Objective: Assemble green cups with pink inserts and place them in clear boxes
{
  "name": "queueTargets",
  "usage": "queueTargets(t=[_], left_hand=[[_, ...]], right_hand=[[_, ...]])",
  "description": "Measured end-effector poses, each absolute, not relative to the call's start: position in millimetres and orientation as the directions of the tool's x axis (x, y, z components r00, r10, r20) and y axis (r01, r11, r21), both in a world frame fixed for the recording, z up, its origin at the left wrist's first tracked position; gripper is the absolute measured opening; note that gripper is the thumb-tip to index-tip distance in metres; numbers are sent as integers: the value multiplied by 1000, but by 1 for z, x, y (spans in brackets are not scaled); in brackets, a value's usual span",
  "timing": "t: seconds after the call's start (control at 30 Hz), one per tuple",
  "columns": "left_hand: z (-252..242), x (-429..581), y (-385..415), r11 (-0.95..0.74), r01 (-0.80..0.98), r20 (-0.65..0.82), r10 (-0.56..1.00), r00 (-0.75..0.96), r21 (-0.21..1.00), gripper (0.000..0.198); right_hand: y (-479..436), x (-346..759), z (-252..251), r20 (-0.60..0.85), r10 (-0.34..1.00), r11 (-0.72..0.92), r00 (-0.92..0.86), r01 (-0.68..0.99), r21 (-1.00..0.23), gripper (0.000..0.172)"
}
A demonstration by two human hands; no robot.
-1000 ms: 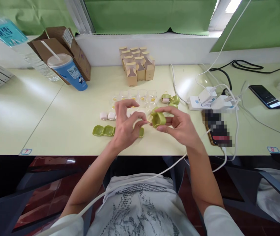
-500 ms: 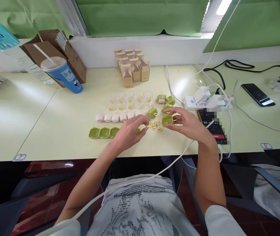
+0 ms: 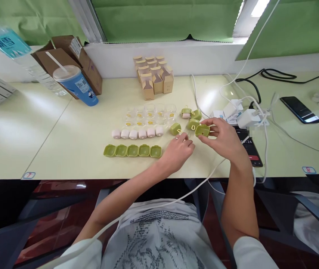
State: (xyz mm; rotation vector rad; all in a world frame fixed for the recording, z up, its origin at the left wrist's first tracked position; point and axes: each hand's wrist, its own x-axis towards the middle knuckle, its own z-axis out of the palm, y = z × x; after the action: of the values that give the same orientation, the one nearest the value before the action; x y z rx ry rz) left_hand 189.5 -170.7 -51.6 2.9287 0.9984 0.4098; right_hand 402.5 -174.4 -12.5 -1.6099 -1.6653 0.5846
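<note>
Green case [image 3: 202, 130] sits pinched in the right hand [image 3: 223, 141], up and to the right of the row of green shells [image 3: 133, 150]. Half a second earlier the hand held it lower and closer to that row's right end. It is now raised beside three other small green cases [image 3: 192, 118], also right of the row.

The left hand [image 3: 179, 151] has slid rightwards. It covered the row's right end before, and now all five shells show, with the hand just past the last one. The loose yellow rings seen earlier by its fingertips are now mostly hidden under it.

The right thumb and fingers close narrowly around the case, whose open side faces up. The left fingers curl loosely down to the table; whether they pinch anything cannot be told.

Pink pieces [image 3: 137, 133] lie in a line just behind the row.
</note>
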Motion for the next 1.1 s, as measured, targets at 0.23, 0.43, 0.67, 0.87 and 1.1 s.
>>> queueTargets(t=[0.23, 0.43, 0.67, 0.87, 1.1], left_hand=[[-47, 116, -180, -819, 463, 613, 565, 552, 338, 15], [-28, -8, -170, -649, 595, 598, 733, 324, 474, 10], [-58, -85, -190, -458, 640, 470, 866, 167, 616, 22], [-80, -97, -209, -374, 686, 374, 914, 159, 624, 68], [-80, -98, -206, -331, 691, 285, 940, 185, 643, 56]], right_hand=[[-187, 384, -8, 279, 934, 354, -225, 699, -621, 36], [-185, 329, -23, 69, 856, 468, -512, 711, -525, 41], [-185, 328, -30, 111, 820, 515, -562, 638, -573, 48], [-170, 359, -14, 379, 899, 421, -218, 669, -613, 29], [-140, 327, -42, 204, 972, 185, -118, 919, -348, 57]])
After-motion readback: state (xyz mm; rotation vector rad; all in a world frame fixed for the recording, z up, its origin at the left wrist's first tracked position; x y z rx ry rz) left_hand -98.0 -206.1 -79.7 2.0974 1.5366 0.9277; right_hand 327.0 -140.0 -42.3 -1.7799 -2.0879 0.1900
